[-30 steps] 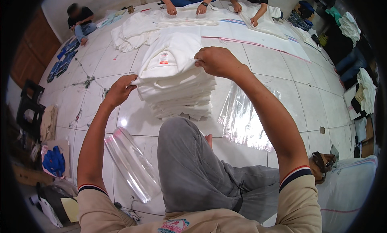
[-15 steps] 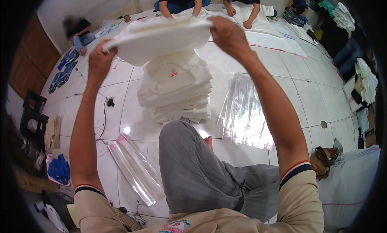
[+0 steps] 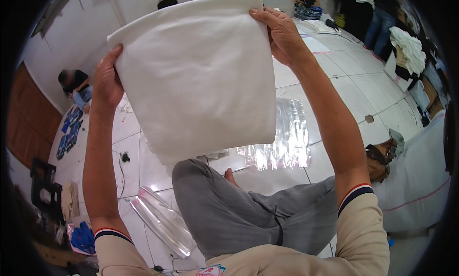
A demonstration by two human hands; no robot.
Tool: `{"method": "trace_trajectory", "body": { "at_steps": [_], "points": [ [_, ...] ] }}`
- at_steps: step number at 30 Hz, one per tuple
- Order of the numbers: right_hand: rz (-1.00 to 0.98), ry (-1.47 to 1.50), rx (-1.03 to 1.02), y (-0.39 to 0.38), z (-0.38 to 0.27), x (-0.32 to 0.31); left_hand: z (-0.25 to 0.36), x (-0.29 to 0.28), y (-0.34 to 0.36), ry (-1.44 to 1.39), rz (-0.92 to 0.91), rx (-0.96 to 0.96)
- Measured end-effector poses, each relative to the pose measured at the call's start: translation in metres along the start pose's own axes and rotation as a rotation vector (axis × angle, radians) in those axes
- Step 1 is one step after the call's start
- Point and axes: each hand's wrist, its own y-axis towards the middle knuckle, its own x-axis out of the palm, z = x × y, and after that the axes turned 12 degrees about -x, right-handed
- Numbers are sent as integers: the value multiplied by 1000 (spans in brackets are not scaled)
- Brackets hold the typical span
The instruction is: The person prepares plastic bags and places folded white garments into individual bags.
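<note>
On the far left, near a wooden door [image 3: 33, 106], a co-worker [image 3: 75, 88] sits on the tiles [image 3: 344, 68] by some blue cloths [image 3: 71, 132]. Further right the left hand [image 3: 107, 82] pinches the upper left corner of a folded white cloth [image 3: 201, 80], thumb in front; its other fingers are partly hidden, and that corner looks the likelier to slip, should the grip slacken. Below lie a loose dark cord [image 3: 125, 157] and a clear plastic bundle [image 3: 162, 223], which a dropped corner could sweep across. Midway, the cloth hangs raised and spread between both hands, its lower edge just by the grey knee [image 3: 191, 175]; I can't tell whether they touch, but lowering it carelessly could catch it there and crease it or undo the fold. Just right, clear plastic bags [image 3: 289, 125] lie spread out, loose enough, I'd guess, to slide if brushed. The right hand [image 3: 283, 37] grips the upper right corner, thumb on the front, fingers beside and behind the edge; pulling harder than the left would skew the fold. Beyond the forearm [image 3: 330, 104] stands a pale wrapped sack [image 3: 416, 185].
</note>
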Motion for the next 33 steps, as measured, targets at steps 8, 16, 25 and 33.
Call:
{"method": "trace_trajectory", "body": {
  "at_steps": [8,16,25,33],
  "points": [
    [-5,-280,-229,-33,-84,-38,-7,44,-10,-61,-298,130],
    [92,-203,-166,-61,-116,-72,-17,75,4,107,-491,218],
    [290,-1238,-213,-115,-11,-52,-142,172,-13,827,-54,387],
    [245,-1008,-291,-137,30,-4,-170,217,-50,612,-38,169]
  ]
}}
